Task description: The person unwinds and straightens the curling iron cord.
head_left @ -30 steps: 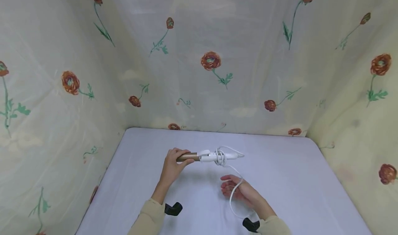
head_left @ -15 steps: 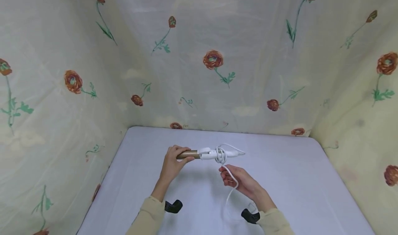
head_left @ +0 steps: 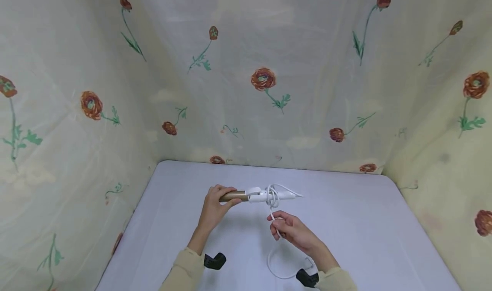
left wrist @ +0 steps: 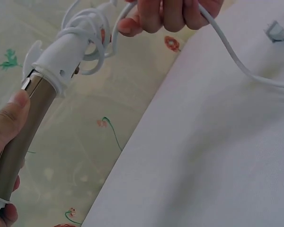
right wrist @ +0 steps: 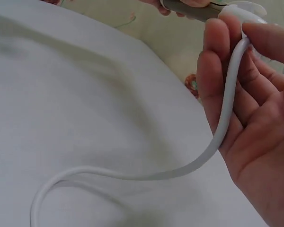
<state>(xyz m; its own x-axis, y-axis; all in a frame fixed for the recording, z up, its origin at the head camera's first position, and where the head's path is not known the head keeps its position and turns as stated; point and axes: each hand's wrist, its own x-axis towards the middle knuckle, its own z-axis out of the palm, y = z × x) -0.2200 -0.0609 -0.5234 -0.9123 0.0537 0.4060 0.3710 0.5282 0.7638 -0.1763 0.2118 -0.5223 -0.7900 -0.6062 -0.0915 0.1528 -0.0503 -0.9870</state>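
Observation:
A curling iron (head_left: pixel 253 195) with a bronze barrel and white handle is held level above the table. My left hand (head_left: pixel 214 207) grips it round the barrel (left wrist: pixel 31 118), thumb near the clamp. The white cord (left wrist: pixel 99 35) is wound in several loops about the handle, which points right. Just below those loops my right hand (head_left: pixel 296 233) pinches the cord's loose length between thumb and fingers. From there the cord (right wrist: pixel 229 90) runs across the right palm and down in a wide curve. Its plug (left wrist: pixel 278 32) shows at the upper right in the left wrist view.
The table (head_left: pixel 184 175) has a plain pale cover. Flower-printed curtains (head_left: pixel 230 90) stand round its back and both sides. A black wrist mount (head_left: pixel 215 261) sits on the left wrist, another mount (head_left: pixel 307 278) on the right, close to the hanging cord.
My right hand, loose beside the cord a second ago, has risen to it and now pinches it below the loops. The hanging length has swung left. The left hand keeps its grip.

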